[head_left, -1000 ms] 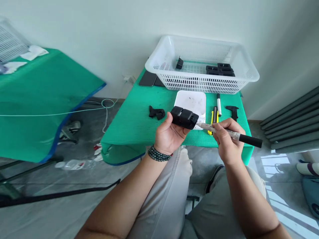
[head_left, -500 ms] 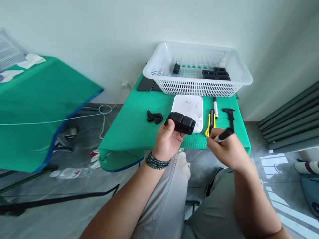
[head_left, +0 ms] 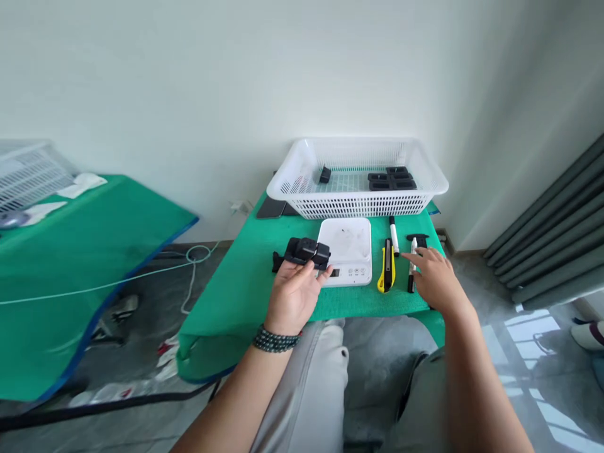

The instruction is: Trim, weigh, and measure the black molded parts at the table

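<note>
On a small table under a green cloth (head_left: 245,283), against a white wall, sits a white scale (head_left: 349,248); everything below is placed from it. Behind the scale is a white slotted basket (head_left: 353,204) with a few black parts inside. Right of the scale, in order: a yellow utility knife (head_left: 387,269), a short marker (head_left: 393,234), then a second marker (head_left: 412,267) and a black caliper (head_left: 418,238). Far left of the scale is another green-covered table (head_left: 85,251), with a cable on the grey floor between the two. Far right are grey vertical slats.

Versus half a second ago, the right hand (head_left: 436,280) no longer grips the marker. That marker now lies on the cloth right of the scale. The black block (head_left: 309,250) has gone from mid-air near the body down to the scale's left edge. The view has also tilted up to show more wall.

The left hand (head_left: 292,296) has its fingers closed on the block's near side, thumb and fingertips under and around it. The block sits just past the fingertips, against the scale's left rim, with a small black scrap (head_left: 277,263) just to its left. The right hand's fingers are loose and apart, tips at the second marker. Cannot tell whether they touch it.
</note>
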### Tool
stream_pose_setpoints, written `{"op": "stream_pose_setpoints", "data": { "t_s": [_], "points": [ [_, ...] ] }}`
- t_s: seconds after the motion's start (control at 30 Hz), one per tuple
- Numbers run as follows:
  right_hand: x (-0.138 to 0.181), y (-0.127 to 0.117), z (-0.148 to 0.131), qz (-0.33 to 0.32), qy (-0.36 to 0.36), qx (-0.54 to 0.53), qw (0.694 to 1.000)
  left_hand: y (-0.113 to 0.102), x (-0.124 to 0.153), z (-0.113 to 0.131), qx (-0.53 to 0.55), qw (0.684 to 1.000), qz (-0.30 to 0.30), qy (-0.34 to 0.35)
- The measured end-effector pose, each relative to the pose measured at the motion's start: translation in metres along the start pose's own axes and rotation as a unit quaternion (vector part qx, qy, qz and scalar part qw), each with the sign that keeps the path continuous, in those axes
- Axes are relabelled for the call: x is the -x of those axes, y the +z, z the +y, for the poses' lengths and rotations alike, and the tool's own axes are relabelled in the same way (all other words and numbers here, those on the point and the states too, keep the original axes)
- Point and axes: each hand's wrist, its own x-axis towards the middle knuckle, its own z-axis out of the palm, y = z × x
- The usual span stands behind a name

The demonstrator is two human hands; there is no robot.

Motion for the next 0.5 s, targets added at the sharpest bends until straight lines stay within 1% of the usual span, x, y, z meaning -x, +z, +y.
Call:
{"op": "stream_pose_setpoints", "data": {
  "t_s": [0.07, 0.13, 0.2, 0.27, 0.3, 0.37, 0.4, 0.43, 0.47, 0.5],
  "points": [
    [0.001, -0.002, -0.009, 0.019, -0.025, -0.034, 0.999, 0.005, -0.009, 0.008, -0.023, 1.0, 0.001, 0.018],
    [0.002, -0.002, -0.019, 0.021, -0.04, -0.065, 0.997, 0.018, -0.026, 0.018, -0.04, 0.998, -0.008, 0.052],
    [0.001, -0.002, -0.029, 0.016, -0.052, -0.103, 0.993, 0.039, -0.049, 0.026, -0.064, 0.992, -0.035, 0.099],
    [0.0, -0.001, -0.039, 0.015, -0.073, -0.155, 0.985, 0.067, -0.077, 0.029, -0.116, 0.98, -0.085, 0.138],
    [0.0, 0.0, -0.043, 0.017, -0.088, -0.183, 0.979, 0.082, -0.093, 0.029, -0.157, 0.969, -0.118, 0.151],
    [0.001, -0.001, -0.051, 0.024, -0.119, -0.235, 0.964, 0.114, -0.129, 0.025, -0.264, 0.932, -0.174, 0.179],
    [0.002, -0.001, -0.055, 0.029, -0.132, -0.258, 0.957, 0.13, -0.149, 0.021, -0.333, 0.905, -0.184, 0.191],
    [0.002, -0.002, -0.058, 0.033, -0.142, -0.279, 0.949, 0.145, -0.169, 0.017, -0.418, 0.867, -0.193, 0.19],
    [0.003, -0.004, -0.061, 0.037, -0.149, -0.299, 0.942, 0.159, -0.19, 0.013, -0.51, 0.817, -0.206, 0.175],
    [0.004, -0.005, -0.064, 0.041, -0.155, -0.321, 0.933, 0.172, -0.211, 0.009, -0.547, 0.792, -0.217, 0.162]
  ]
}}
